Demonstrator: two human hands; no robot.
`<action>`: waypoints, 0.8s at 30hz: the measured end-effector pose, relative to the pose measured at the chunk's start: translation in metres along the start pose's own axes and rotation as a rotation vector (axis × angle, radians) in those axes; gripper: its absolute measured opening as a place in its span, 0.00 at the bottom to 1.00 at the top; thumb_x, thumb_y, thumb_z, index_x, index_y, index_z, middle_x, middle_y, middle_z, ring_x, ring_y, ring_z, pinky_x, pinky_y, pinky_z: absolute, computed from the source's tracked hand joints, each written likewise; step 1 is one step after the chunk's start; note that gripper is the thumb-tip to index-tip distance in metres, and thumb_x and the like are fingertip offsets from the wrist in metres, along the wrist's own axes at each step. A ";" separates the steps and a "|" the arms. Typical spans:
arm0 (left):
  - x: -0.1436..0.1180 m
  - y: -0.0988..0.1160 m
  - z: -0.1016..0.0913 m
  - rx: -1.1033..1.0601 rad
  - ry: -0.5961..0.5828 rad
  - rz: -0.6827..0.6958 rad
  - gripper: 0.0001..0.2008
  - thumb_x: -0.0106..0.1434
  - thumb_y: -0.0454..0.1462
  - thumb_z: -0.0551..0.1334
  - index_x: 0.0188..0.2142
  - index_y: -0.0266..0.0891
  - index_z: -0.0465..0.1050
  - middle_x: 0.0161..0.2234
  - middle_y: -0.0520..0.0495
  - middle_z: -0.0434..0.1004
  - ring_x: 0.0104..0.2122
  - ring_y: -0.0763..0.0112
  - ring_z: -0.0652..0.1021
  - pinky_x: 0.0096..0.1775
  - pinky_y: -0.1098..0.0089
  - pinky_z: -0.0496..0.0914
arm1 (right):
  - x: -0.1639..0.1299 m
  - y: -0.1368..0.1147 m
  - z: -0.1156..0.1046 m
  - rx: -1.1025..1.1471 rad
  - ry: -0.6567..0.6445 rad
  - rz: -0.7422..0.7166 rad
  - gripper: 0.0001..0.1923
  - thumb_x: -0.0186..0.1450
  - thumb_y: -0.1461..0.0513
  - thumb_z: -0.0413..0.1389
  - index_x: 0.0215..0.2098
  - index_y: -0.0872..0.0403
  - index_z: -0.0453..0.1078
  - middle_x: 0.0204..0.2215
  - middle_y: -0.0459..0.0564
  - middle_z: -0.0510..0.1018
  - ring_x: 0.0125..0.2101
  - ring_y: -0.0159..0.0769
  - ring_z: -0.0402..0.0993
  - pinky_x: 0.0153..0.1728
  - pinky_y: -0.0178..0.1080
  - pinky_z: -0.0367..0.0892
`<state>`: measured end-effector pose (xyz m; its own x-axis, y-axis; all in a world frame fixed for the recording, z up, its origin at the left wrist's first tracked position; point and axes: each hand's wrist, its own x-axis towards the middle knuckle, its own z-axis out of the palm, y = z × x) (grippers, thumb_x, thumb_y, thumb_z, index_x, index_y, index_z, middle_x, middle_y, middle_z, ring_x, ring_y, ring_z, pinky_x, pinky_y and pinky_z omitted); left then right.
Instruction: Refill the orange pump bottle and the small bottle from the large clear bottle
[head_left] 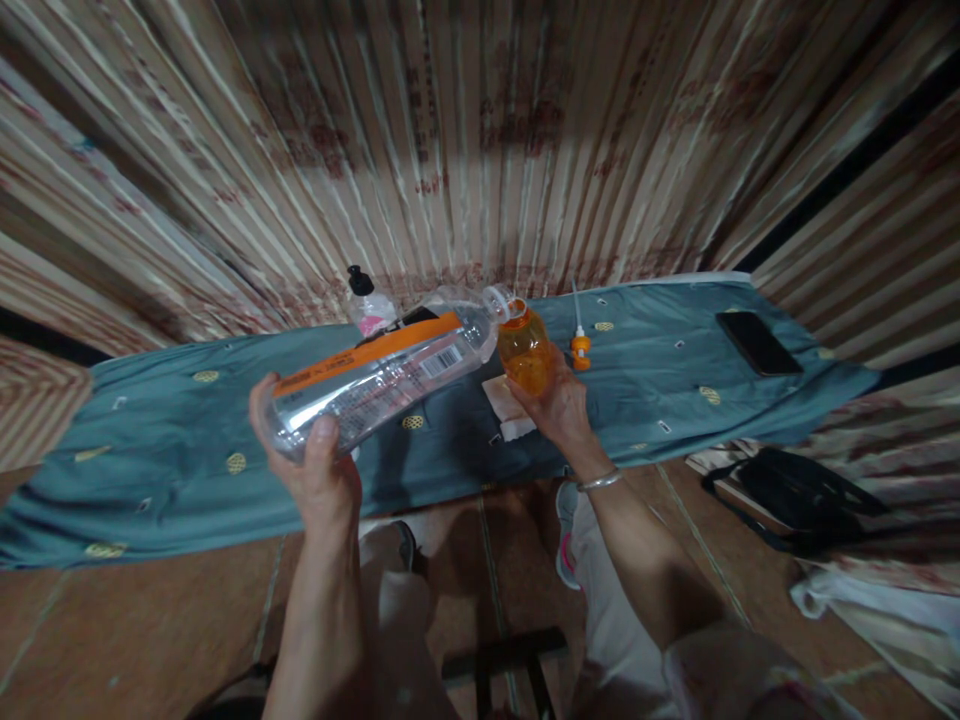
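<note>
The left hand (319, 470) is wrapped around the base of a big clear bottle (390, 375) with an orange label, tipped so its open mouth meets the neck of the small orange bottle (525, 350), which the right hand (559, 405) grips from below, just right of it. Both hang over a long table under a teal cloth (187, 440), with a striped curtain (480, 140) behind. On the cloth lie a dark phone (757, 342) far right, an orange pump top (579, 345), a folded white cloth (508, 405) and a black-capped bottle (367, 300).

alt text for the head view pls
The left hand tips a large clear bottle toward a small orange bottle held by the right hand, above a teal-covered table where a phone lies.
</note>
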<state>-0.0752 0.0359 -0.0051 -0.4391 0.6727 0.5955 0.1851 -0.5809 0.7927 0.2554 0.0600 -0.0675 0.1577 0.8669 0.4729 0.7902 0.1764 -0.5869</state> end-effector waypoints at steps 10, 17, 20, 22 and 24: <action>0.000 -0.002 0.000 0.020 0.014 0.006 0.43 0.61 0.66 0.75 0.70 0.56 0.74 0.56 0.46 0.80 0.55 0.50 0.84 0.58 0.49 0.82 | 0.001 -0.001 0.000 -0.011 -0.007 0.000 0.47 0.76 0.38 0.64 0.79 0.59 0.69 0.64 0.74 0.87 0.63 0.70 0.87 0.63 0.72 0.85; 0.001 -0.003 -0.003 0.005 0.003 -0.003 0.43 0.62 0.66 0.76 0.70 0.55 0.73 0.58 0.45 0.80 0.54 0.52 0.83 0.57 0.50 0.83 | 0.000 0.001 0.001 -0.016 -0.006 -0.009 0.45 0.76 0.40 0.64 0.80 0.59 0.67 0.64 0.74 0.87 0.64 0.67 0.87 0.65 0.69 0.84; 0.001 -0.004 -0.001 -0.003 0.009 0.000 0.44 0.60 0.67 0.76 0.70 0.56 0.74 0.54 0.47 0.81 0.51 0.53 0.84 0.56 0.51 0.83 | 0.000 0.002 0.002 -0.012 -0.010 -0.006 0.47 0.76 0.39 0.64 0.80 0.60 0.67 0.65 0.75 0.87 0.65 0.68 0.87 0.66 0.69 0.84; 0.002 -0.005 0.001 -0.016 0.012 0.006 0.44 0.60 0.67 0.76 0.69 0.55 0.74 0.53 0.48 0.81 0.50 0.54 0.83 0.57 0.50 0.83 | 0.000 0.002 0.001 -0.007 -0.011 0.000 0.47 0.75 0.39 0.65 0.80 0.60 0.67 0.66 0.75 0.86 0.65 0.69 0.87 0.66 0.70 0.83; 0.002 -0.006 0.001 -0.038 0.024 0.017 0.44 0.60 0.66 0.77 0.69 0.55 0.75 0.53 0.48 0.81 0.50 0.54 0.84 0.58 0.49 0.83 | 0.001 0.002 0.001 0.001 -0.015 0.001 0.47 0.75 0.39 0.66 0.80 0.60 0.68 0.65 0.75 0.87 0.65 0.70 0.87 0.66 0.70 0.84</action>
<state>-0.0759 0.0409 -0.0086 -0.4577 0.6515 0.6051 0.1597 -0.6092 0.7768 0.2564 0.0612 -0.0685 0.1499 0.8741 0.4621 0.7893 0.1756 -0.5883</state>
